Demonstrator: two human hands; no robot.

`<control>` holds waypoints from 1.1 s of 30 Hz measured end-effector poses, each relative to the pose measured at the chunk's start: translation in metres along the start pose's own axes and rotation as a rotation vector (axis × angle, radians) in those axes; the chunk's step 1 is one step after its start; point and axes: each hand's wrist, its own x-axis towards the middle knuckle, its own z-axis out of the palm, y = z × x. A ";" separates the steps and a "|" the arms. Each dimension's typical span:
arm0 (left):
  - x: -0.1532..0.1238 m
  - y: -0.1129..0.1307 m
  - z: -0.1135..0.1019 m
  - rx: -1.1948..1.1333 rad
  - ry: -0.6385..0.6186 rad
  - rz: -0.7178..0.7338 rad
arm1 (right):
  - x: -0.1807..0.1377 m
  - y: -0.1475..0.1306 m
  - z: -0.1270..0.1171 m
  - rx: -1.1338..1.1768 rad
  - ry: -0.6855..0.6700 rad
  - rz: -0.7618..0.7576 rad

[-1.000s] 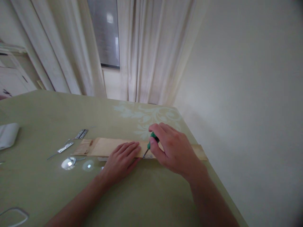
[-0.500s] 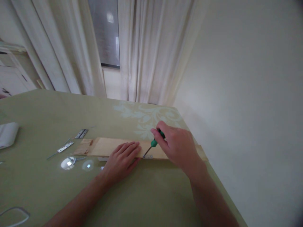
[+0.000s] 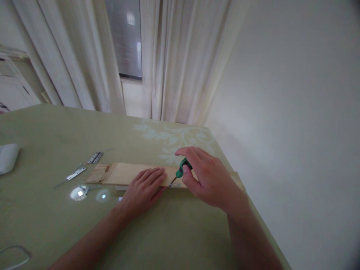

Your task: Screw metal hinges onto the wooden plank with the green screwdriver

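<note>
A long wooden board (image 3: 123, 174) lies across the table. My left hand (image 3: 144, 187) rests flat on it with fingers stretched out, the thumb at the near edge. In my right hand (image 3: 208, 176) is a screwdriver (image 3: 180, 170) with a green and black handle, gripped between thumb and fingers. Its shaft slants down and left, the tip at the left end of a small metal hinge (image 3: 176, 185) on the board's near edge. Whether a screw sits under the tip is too small to make out.
Left of the board lie a folded hinge (image 3: 95, 157) and another metal hinge (image 3: 75, 173) beside thin metal pieces. A white object (image 3: 8, 157) and a white cable (image 3: 17, 249) are farther left. The table's right edge (image 3: 254, 210) runs close to a wall.
My right hand has turned on the screwdriver, its thumb now lower and its index finger extended above the handle. The tip stays at the hinge, and my left hand keeps its place.
</note>
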 end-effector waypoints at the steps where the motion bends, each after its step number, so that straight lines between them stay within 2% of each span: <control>1: 0.000 0.000 0.000 0.002 -0.003 -0.003 | 0.000 0.001 -0.001 -0.043 0.001 0.039; 4: 0.000 0.001 -0.001 0.001 -0.012 -0.012 | 0.001 0.005 -0.002 -0.252 -0.010 0.285; 5: 0.000 0.001 -0.001 -0.001 -0.014 -0.014 | 0.002 0.006 -0.003 -0.270 -0.021 0.319; 6: 0.000 0.001 -0.001 -0.004 -0.015 -0.013 | 0.002 0.007 -0.003 -0.243 -0.029 0.300; 10: 0.000 0.001 0.000 -0.022 -0.009 -0.008 | -0.001 -0.001 -0.002 -0.004 0.001 0.002; 11: 0.000 0.000 0.000 -0.026 -0.008 -0.010 | -0.001 -0.003 -0.001 -0.004 0.007 -0.013; 12: 0.000 0.000 0.000 -0.028 -0.009 -0.012 | -0.001 -0.005 0.001 -0.044 0.008 0.027; 15: 0.000 0.000 0.001 -0.030 -0.008 -0.014 | 0.002 -0.002 0.004 -0.246 -0.004 0.319; 17: 0.000 0.001 0.001 -0.032 -0.005 -0.019 | 0.003 0.003 0.003 -0.236 -0.021 0.378; 22: 0.000 0.001 0.000 -0.026 -0.002 -0.012 | 0.000 0.001 0.003 0.110 0.028 0.044; 26: 0.001 0.001 -0.002 -0.002 -0.005 0.004 | 0.004 -0.002 0.015 0.123 0.124 0.063; 30: 0.001 0.001 -0.002 0.002 -0.005 0.009 | 0.008 0.005 0.024 0.253 0.243 0.082; 33: 0.001 0.001 -0.001 -0.006 0.001 0.003 | 0.007 0.009 0.021 0.432 0.170 0.024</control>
